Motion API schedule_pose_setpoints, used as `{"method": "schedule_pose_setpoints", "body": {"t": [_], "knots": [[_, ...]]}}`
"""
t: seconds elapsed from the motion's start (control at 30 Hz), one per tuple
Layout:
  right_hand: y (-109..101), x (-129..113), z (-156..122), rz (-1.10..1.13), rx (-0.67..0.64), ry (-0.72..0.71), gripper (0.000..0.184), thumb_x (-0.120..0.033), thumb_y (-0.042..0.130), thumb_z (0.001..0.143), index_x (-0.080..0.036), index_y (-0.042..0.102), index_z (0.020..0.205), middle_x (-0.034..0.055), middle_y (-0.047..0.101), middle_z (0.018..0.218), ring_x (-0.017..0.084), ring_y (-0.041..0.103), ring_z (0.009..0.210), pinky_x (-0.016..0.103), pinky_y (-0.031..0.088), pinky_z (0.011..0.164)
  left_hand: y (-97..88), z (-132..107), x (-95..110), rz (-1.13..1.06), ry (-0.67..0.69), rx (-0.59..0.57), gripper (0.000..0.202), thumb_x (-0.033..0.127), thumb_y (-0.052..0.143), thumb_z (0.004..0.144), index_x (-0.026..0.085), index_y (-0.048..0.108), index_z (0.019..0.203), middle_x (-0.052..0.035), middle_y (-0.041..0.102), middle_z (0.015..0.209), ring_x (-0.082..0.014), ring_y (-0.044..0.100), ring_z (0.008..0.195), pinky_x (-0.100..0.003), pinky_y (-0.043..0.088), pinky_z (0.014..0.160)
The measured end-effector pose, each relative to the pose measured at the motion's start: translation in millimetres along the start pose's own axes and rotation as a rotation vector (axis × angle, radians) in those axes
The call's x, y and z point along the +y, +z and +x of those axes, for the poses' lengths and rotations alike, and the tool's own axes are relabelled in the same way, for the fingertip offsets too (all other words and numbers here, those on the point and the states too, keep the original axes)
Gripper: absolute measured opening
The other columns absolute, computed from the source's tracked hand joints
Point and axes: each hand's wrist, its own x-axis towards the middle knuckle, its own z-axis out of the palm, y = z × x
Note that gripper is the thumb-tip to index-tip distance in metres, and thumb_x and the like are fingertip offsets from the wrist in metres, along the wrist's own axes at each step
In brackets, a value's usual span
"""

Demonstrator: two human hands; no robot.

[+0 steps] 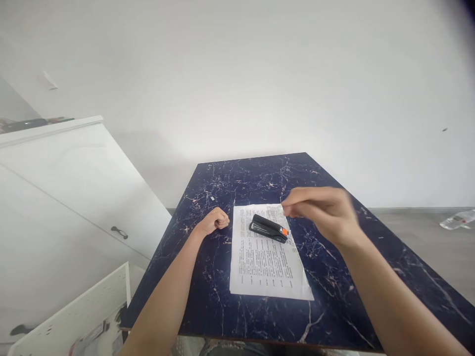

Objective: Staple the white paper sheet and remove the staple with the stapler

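A white sheet of paper with printed text lies flat on a dark blue marble-patterned table. On its upper half rests a black stapler with an orange patch at its right end. To the left of the sheet my left hand is curled into a fist on the table, with nothing visible in it. My right hand is at the sheet's upper right corner, thumb and fingertips pinched together on that corner. Its palm side is partly hidden and its back is slightly blurred.
A white cabinet with dark handles stands on the left, with an open drawer below holding several items. A small white scrap lies on the table. Clear plastic packaging is on the floor at right. A white wall rises behind.
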Motion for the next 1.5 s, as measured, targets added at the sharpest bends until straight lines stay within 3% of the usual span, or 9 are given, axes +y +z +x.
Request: {"method": "schedule_pose_setpoints", "body": {"t": [0.23, 0.4, 0.5, 0.57, 0.7, 0.83, 1.03, 1.23, 1.5], "knots": [[22, 50, 1, -0.259, -0.549, 0.284, 0.082, -0.066, 0.082, 0.075, -0.029, 0.063, 0.146, 0.0129, 0.064, 0.145, 0.038, 0.065, 0.127, 0.05, 0.058, 0.098, 4.2, 2, 4, -0.007, -0.017, 0.12, 0.045, 0.029, 0.068, 0.067, 0.023, 0.029, 0.046, 0.0069, 0.022, 0.046, -0.0054, 0.016, 0.044, -0.026, 0.009, 0.047], [58, 61, 5, -0.354, -0.501, 0.288, 0.036, -0.038, 0.067, 0.092, -0.023, 0.071, 0.125, 0.0122, 0.078, 0.109, 0.03, 0.074, 0.089, 0.043, 0.059, 0.075, 35.4, 15, -3, -0.011, 0.124, 0.547, 0.042, 0.032, 0.06, 0.082, 0.023, 0.029, 0.055, 0.0065, 0.024, 0.052, -0.0079, 0.021, 0.045, -0.026, 0.012, 0.047], [70, 71, 4, -0.303, -0.413, 0.241, 0.039, -0.031, 0.065, 0.094, -0.026, 0.069, 0.132, 0.0095, 0.079, 0.113, 0.03, 0.074, 0.093, 0.043, 0.057, 0.079, 69.4, 22, -8, 0.054, 0.193, 0.834, 0.033, 0.028, 0.053, 0.09, 0.021, 0.039, 0.06, 0.0033, 0.038, 0.056, -0.0113, 0.035, 0.052, -0.025, 0.025, 0.051], [74, 80, -1, -0.215, -0.341, 0.212, 0.042, -0.029, 0.066, 0.094, -0.029, 0.067, 0.136, 0.0064, 0.078, 0.121, 0.029, 0.074, 0.102, 0.043, 0.057, 0.086, 89.9, 23, -9, 0.307, 0.221, 0.971, 0.026, 0.026, 0.05, 0.094, 0.02, 0.054, 0.07, -0.0012, 0.057, 0.072, -0.0155, 0.055, 0.071, -0.027, 0.04, 0.067], [80, 97, -10, -0.013, -0.187, 0.221, 0.042, -0.04, 0.074, 0.091, -0.028, 0.071, 0.13, 0.0064, 0.077, 0.125, 0.028, 0.073, 0.109, 0.043, 0.057, 0.094, 107.6, 25, -12, 0.516, 0.171, 0.938, 0.024, 0.027, 0.045, 0.1, 0.021, 0.068, 0.096, -0.006, 0.071, 0.103, -0.0224, 0.064, 0.104, -0.035, 0.046, 0.094], [82, 104, -11, 0.085, -0.055, 0.281, 0.039, -0.047, 0.046, 0.108, -0.024, 0.075, 0.118, 0.0097, 0.078, 0.119, 0.027, 0.073, 0.107, 0.043, 0.056, 0.092, 102.2, 28, -22, 0.454, 0.121, 0.903, 0.03, 0.029, 0.042, 0.104, 0.021, 0.071, 0.105, -0.009, 0.074, 0.116, -0.0247, 0.066, 0.114, -0.039, 0.047, 0.103], [73, 109, -10, 0.039, -0.257, 0.1, 0.037, -0.035, 0.077, 0.09, -0.024, 0.071, 0.124, 0.0083, 0.074, 0.116, 0.026, 0.068, 0.102, 0.04, 0.053, 0.089, 95.5, 28, -26, 0.487, 0.118, 0.859, 0.03, 0.025, 0.043, 0.103, 0.021, 0.072, 0.108, -0.0095, 0.075, 0.119, -0.0253, 0.068, 0.117, -0.042, 0.047, 0.106], [75, 114, -12, 0.05, -0.239, 0.045, 0.026, -0.028, 0.071, 0.094, -0.023, 0.071, 0.119, 0.0069, 0.073, 0.104, 0.024, 0.064, 0.094, 0.04, 0.051, 0.086, 90.4, 30, -24, 0.565, 0.08, 0.807, 0.029, 0.021, 0.044, 0.102, 0.022, 0.072, 0.107, -0.008, 0.076, 0.118, -0.0256, 0.068, 0.117, -0.043, 0.047, 0.107], [74, 127, -11, 0.259, -0.149, 0.153, 0.03, -0.044, 0.055, 0.105, -0.025, 0.075, 0.12, 0.0077, 0.075, 0.116, 0.025, 0.066, 0.109, 0.041, 0.049, 0.097, 87.2, 31, -26, 0.485, 0.115, 0.823, 0.028, 0.019, 0.047, 0.099, 0.022, 0.075, 0.102, -0.0076, 0.077, 0.115, -0.0252, 0.07, 0.114, -0.044, 0.05, 0.107]]}}
